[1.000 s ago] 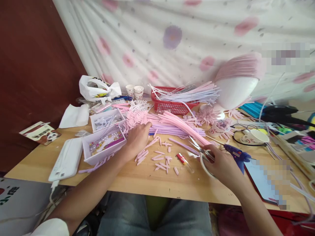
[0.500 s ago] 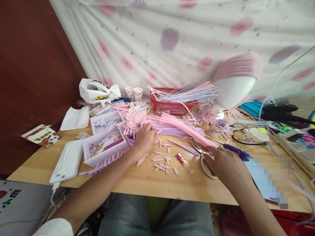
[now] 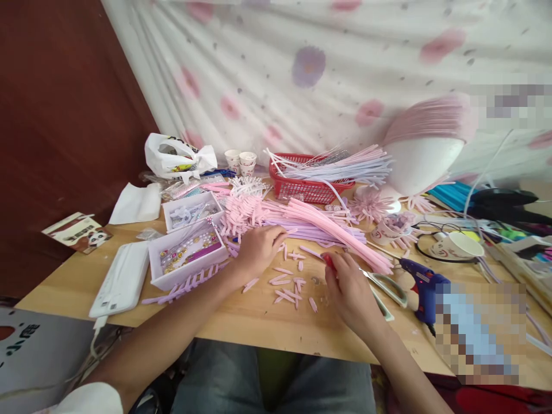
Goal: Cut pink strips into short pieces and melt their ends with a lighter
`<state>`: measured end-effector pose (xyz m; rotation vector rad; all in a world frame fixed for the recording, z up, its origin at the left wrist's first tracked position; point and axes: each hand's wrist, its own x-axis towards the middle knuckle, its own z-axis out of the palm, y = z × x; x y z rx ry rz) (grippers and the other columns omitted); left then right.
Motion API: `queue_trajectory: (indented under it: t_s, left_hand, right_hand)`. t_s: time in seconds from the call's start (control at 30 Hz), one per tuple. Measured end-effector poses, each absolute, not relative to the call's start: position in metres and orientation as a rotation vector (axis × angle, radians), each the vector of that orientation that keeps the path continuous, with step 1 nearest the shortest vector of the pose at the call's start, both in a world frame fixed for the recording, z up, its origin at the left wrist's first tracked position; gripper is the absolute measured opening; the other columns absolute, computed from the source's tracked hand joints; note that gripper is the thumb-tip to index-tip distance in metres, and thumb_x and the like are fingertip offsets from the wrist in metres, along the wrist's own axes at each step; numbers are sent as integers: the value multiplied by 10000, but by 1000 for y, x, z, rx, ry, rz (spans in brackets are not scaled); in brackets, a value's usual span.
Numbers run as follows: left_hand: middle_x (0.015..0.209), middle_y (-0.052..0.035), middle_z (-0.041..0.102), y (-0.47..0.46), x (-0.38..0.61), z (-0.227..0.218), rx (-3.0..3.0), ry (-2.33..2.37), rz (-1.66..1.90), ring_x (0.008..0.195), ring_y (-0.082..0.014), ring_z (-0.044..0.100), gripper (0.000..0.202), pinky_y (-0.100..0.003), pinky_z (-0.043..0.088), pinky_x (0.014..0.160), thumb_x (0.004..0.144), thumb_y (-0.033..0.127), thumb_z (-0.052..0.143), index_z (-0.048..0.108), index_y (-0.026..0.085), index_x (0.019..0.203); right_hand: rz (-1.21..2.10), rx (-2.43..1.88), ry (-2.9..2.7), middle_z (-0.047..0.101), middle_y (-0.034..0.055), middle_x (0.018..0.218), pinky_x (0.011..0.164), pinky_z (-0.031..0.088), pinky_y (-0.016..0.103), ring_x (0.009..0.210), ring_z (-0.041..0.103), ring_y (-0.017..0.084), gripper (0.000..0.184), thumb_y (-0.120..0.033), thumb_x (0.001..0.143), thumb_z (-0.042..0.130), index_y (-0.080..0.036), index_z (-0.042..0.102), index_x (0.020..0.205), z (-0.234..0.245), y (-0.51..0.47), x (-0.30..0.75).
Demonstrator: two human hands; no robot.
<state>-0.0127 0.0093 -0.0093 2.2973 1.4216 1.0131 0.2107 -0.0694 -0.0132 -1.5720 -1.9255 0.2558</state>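
My left hand is closed in a pinch, with a short pink pipe-cleaner piece sticking out past the fingertips. Closed around a red lighter, my right hand hides most of its body. Scissors lie flat just right of that hand, their handles showing. Between and below the hands, several short pink pipe-cleaner pieces are scattered on the wooden table. Long pink pipe cleaners run behind both hands, over purple ones. A heap of twisted pink pieces rises behind my left hand.
A white box of beads stands left, near a power bank. Behind are a red basket of pipe cleaners and a white head form. At right lie a blue glue gun and a paper cup.
My right hand has left the scissors, moved left and picked up the lighter from the table. The scissors have turned. My left hand stays near the pink heap, the pink piece's tip showing more.
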Motion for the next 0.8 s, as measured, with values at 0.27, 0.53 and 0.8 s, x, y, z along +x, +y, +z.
queue_trajectory:
  t_s: [0.27, 0.53, 0.8]
  left_hand:
    - [737, -15, 717, 2, -1, -15, 1694, 1046, 1178, 570, -114, 573, 214, -231, 436, 586, 910, 355, 650, 744, 163, 897]
    - [697, -11, 660, 4, -1, -14, 1486, 967, 1118, 527, -91, 478, 355, -227, 397, 533, 857, 492, 671, 731, 144, 826]
    - [695, -22, 675, 2, 0, -10, 1423, 964, 1091, 521, -91, 509, 345, -222, 424, 511, 827, 489, 687, 720, 146, 809]
  right_hand:
    - [1041, -1158, -1051, 405, -64, 582, 468, 257, 238, 495, 316, 80, 342, -496, 778, 758, -169, 674, 829, 2, -16, 164]
    - [1023, -1068, -1095, 505, -42, 568, 476, 291, 236, 492, 376, 77, 269, -405, 747, 822, -159, 717, 773, -12, -10, 166]
    - [985, -1109, -1010, 526, -27, 612, 498, 353, 237, 512, 389, 86, 361, -501, 750, 798, -173, 653, 711, -10, -9, 166]
